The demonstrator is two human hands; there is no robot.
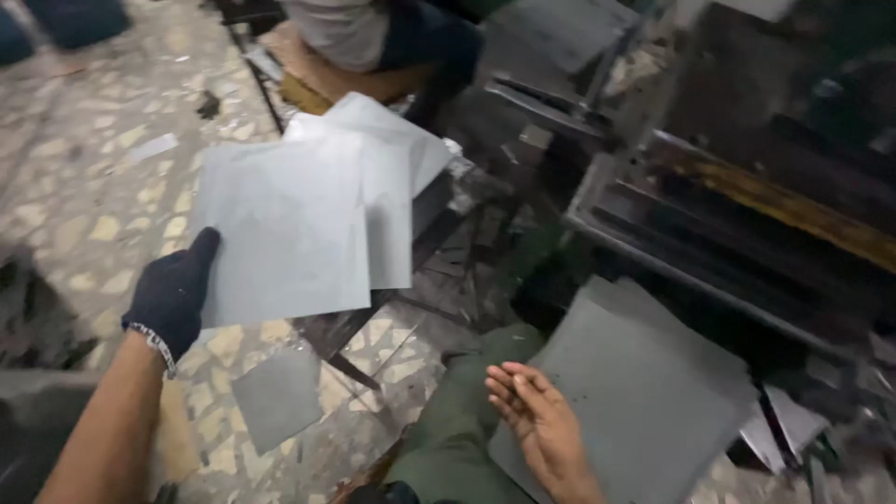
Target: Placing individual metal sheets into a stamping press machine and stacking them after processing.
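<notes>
My left hand [173,291], in a dark glove, grips the lower left corner of a thin grey metal sheet [280,229] and holds it up over a stack of similar sheets [387,149]. My right hand [539,422] is bare, palm up with fingers loosely spread, resting on the edge of a second pile of grey sheets [644,383] lying by my green-trousered knee [462,429]. It holds nothing.
A dark metal press machine [747,205] fills the right side. Another person [373,37] sits at the top beyond the stack. A loose grey sheet [278,397] lies on the mosaic floor [93,205]. Scrap offcuts [789,425] lie at lower right.
</notes>
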